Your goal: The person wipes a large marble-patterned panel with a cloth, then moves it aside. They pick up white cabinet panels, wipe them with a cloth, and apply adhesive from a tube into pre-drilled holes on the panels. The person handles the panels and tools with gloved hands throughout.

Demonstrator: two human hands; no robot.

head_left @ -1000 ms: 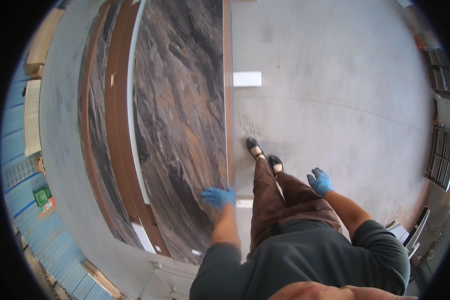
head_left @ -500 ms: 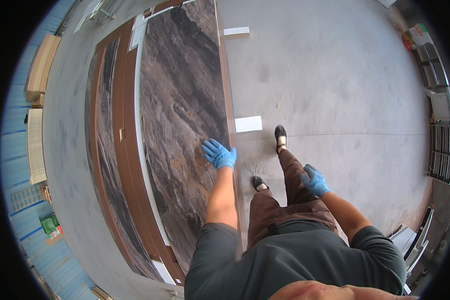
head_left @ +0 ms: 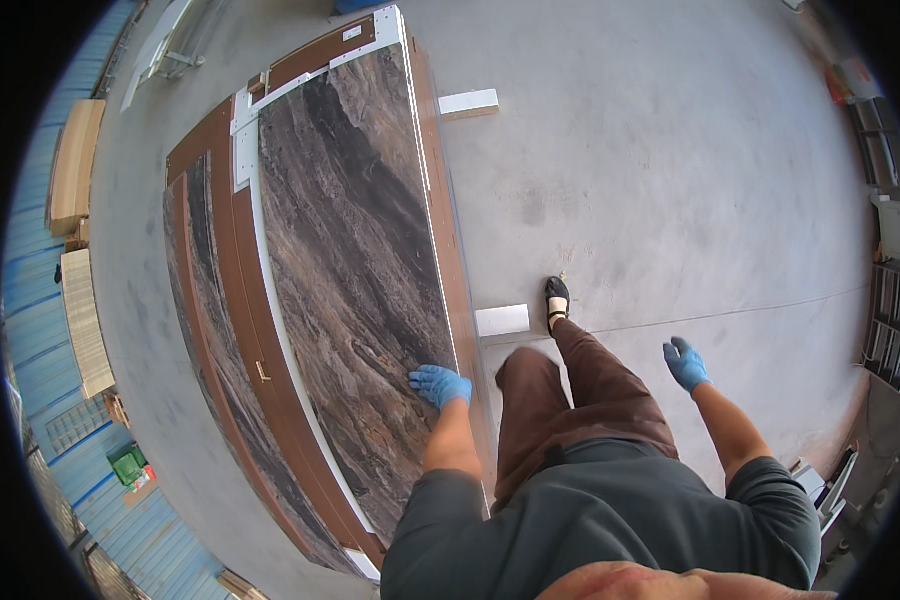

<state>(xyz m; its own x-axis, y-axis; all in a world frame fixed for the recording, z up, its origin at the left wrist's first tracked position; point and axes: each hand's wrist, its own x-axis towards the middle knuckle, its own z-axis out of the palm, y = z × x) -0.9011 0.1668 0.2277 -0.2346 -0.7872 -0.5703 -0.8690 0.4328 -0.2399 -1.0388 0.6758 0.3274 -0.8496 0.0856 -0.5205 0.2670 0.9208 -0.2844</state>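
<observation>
From the head camera, the left hand [head_left: 440, 384], in a blue glove, lies flat with spread fingers on the dark marble-patterned panel [head_left: 355, 270], near its right edge; it holds nothing. This panel lies on a stack of brown panels [head_left: 225, 330] on the concrete floor [head_left: 690, 180]. The right hand [head_left: 686, 362], also gloved, hangs open in the air over the floor, well apart from the panel. A white block [head_left: 502, 320] lies just beside the stack, near the person's black shoe [head_left: 557, 298].
</observation>
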